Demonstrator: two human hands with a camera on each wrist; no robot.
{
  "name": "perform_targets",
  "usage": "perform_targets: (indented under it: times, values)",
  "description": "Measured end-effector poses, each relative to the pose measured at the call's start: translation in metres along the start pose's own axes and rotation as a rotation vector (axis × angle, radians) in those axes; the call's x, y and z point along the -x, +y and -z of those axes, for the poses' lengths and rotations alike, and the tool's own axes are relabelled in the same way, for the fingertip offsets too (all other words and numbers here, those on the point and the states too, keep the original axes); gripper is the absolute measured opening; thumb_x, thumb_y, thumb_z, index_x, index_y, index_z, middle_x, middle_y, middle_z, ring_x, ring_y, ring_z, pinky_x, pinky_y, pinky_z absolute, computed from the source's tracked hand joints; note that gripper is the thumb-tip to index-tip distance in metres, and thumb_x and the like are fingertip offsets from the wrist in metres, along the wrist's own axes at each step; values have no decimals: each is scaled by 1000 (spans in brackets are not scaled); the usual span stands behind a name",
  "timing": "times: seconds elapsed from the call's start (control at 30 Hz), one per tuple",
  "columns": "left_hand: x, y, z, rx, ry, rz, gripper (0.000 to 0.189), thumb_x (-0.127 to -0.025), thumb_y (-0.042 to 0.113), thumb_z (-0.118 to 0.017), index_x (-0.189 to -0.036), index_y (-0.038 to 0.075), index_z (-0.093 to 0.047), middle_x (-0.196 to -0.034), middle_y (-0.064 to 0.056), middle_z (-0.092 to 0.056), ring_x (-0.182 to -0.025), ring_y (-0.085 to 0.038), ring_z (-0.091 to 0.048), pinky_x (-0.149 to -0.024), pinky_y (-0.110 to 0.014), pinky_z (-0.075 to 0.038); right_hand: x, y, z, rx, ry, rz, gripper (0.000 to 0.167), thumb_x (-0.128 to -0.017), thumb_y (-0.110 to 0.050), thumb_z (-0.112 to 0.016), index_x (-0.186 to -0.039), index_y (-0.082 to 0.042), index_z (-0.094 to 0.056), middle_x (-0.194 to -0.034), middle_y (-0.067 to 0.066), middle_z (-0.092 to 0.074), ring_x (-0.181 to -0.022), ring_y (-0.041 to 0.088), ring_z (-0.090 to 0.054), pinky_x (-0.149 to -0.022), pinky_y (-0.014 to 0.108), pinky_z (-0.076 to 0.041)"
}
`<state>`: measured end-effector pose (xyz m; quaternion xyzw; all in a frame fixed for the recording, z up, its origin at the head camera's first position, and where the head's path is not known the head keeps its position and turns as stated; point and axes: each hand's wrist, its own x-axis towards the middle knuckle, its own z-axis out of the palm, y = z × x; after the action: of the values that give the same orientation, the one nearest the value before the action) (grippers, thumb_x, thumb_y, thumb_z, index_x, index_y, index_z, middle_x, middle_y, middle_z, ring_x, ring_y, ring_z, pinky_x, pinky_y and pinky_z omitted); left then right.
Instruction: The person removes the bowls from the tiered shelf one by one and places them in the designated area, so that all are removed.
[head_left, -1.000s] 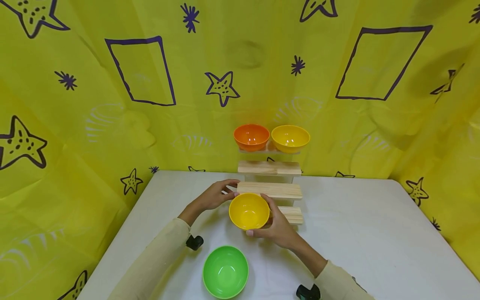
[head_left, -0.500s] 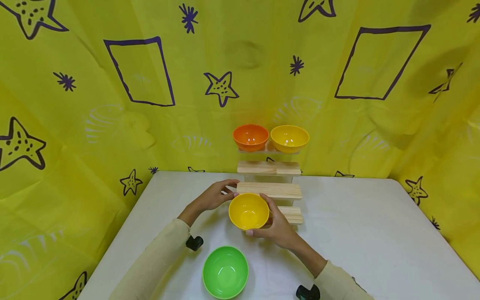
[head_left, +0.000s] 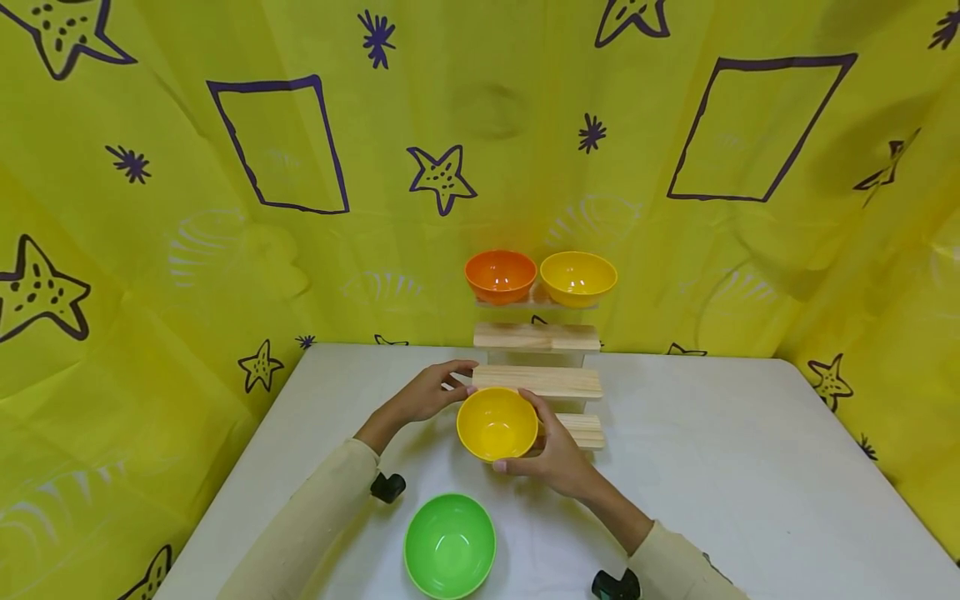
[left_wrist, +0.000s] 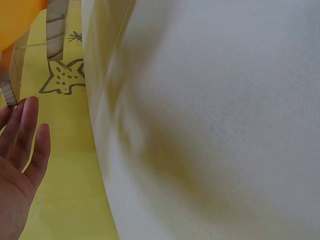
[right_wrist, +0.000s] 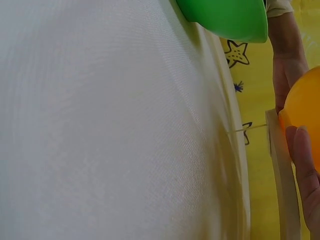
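My right hand (head_left: pixel 551 450) holds a small yellow bowl (head_left: pixel 497 423) by its right side, thumb at the front and fingers behind. The bowl is over the left part of the lowest step of a wooden step stand (head_left: pixel 536 382); whether it rests there I cannot tell. At the stand's left end, my left hand (head_left: pixel 429 390) grips a step's edge, with its thumb close to the bowl's rim. In the left wrist view, the left fingertips touch the wood, and the outer fingers are extended. A green bowl (head_left: pixel 450 546) sits on the table in front.
An orange bowl (head_left: pixel 501 277) and another yellow bowl (head_left: pixel 579 278) stand side by side on the stand's top step. The white table (head_left: pixel 720 467) runs back to a yellow patterned sheet (head_left: pixel 525 100) behind and at both sides.
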<state>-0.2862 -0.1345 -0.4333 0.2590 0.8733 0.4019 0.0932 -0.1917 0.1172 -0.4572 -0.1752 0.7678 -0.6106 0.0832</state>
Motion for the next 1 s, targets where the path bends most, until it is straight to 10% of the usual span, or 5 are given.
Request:
perform_targets:
  times: [1.0]
  values:
    - [1,0,1,25,-1,-15,54,-100,29,-64,-147,6,-49,-136,-18,-60,-114,-32,-65,-89,-39,-57,14,-2,15,24,1,1,102,-79,-21,-88,-157,-19,-23,-154,13,-37,-121,32,-56,-95,29,-51]
